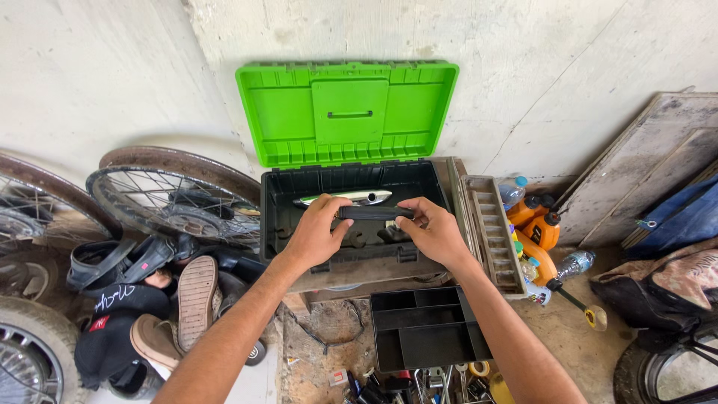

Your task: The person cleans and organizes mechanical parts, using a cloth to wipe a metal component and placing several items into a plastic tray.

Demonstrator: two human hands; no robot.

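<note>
An open toolbox with a black body (278,196) and a bright green lid (280,112) stands against the wall. Over its open body, my left hand (314,233) and my right hand (434,230) grip the two ends of a short black bar-shaped tool (374,213), held level. Behind the bar lies a silvery tool (359,197) inside the box. Several wrenches lie on the box's bottom, partly hidden by my hands.
A black divided tray (426,329) sits on the floor in front, loose tools below it. Bicycle wheels (172,194), sandals (196,288) and dark clothing lie left. Orange bottles (540,224), a wooden rack (490,232), boards and bags stand right.
</note>
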